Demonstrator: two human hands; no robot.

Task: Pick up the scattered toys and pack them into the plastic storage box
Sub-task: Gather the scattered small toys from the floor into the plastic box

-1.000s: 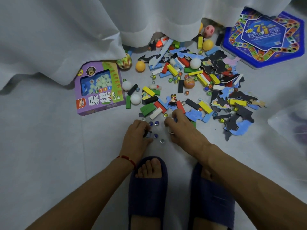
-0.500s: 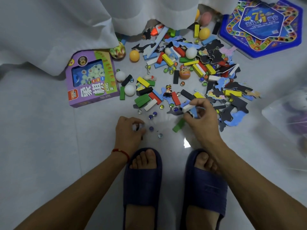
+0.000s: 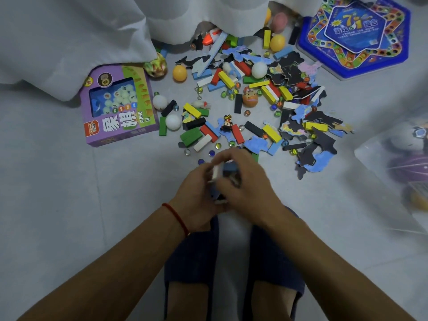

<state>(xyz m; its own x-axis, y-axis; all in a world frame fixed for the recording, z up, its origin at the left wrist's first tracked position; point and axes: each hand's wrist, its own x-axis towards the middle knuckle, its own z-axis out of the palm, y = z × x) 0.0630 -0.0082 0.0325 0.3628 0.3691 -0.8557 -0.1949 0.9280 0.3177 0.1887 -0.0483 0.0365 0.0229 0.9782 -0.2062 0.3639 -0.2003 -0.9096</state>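
Scattered toys cover the floor ahead: coloured wooden blocks (image 3: 271, 133), glass marbles (image 3: 228, 95), white balls (image 3: 173, 122), an orange ball (image 3: 180, 73), foam puzzle pieces (image 3: 317, 156) and a small figure (image 3: 227, 122). My left hand (image 3: 196, 198) and my right hand (image 3: 245, 188) are joined above my feet. Between them they hold a bunch of small pieces, a white block (image 3: 216, 172) and a blue piece (image 3: 230, 167) among them. The clear plastic storage box (image 3: 393, 170) stands at the right edge with toys inside.
A purple game box (image 3: 118, 107) lies at the left. At the top right is a blue hexagonal board game (image 3: 354, 35). White curtain cloth (image 3: 92, 31) hangs over the back of the pile. My feet in dark slippers (image 3: 190, 262) are below my hands.
Both hands have lifted off the floor and come together in front of my feet, the right one bringing the white block and blue piece it picked from the pile.
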